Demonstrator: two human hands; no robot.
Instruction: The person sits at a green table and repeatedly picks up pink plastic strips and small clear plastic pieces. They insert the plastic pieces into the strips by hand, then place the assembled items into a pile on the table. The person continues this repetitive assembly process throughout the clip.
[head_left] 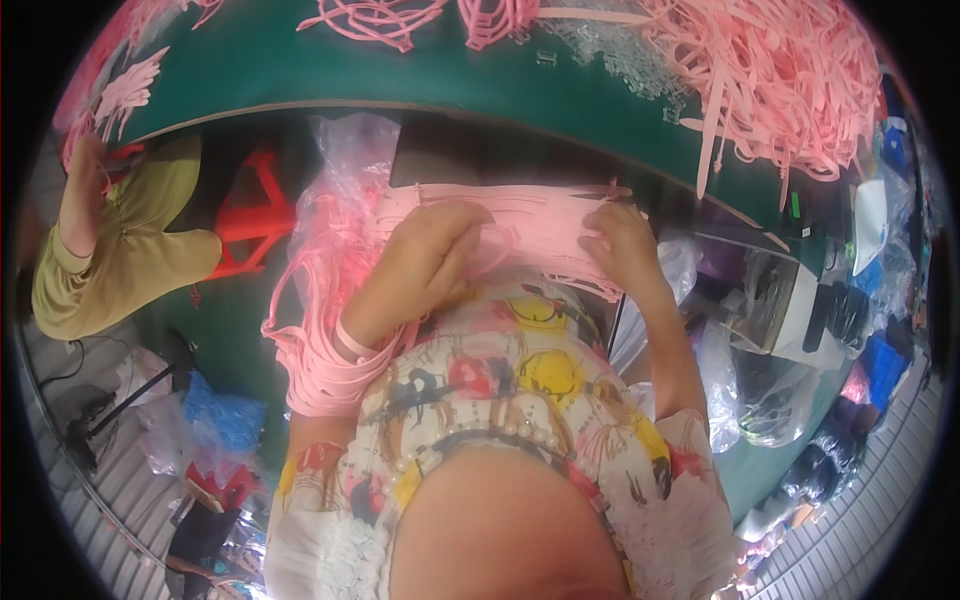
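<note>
Pink strap bundle [545, 220] sits just above center frame, stretched flat left to right between your two hands, in front of your torso. Your left hand [432, 250] is on its left part: fingers curled in, gap nearly closed, pinching straps near the middle; tips partly hidden, so exact contact unclear. Your right hand [628, 250] has the right end: fingers bent over the edge, thumb close to them, gripping it. Neither hand is spread.

More pink loops [325, 365] hang around your left forearm, left of center. Clear plastic bag [360, 140] just above them. Your patterned top [480, 370] fills lower center.

Green bench [450, 90] runs across the top of the frame. On it: big tangled strap pile [780, 80] upper right, small clear pieces [620, 55] beside it, loose strap coils [375, 20] top center. Red stool [240, 220] at left, next to a co-worker in olive clothes [130, 270].
</note>
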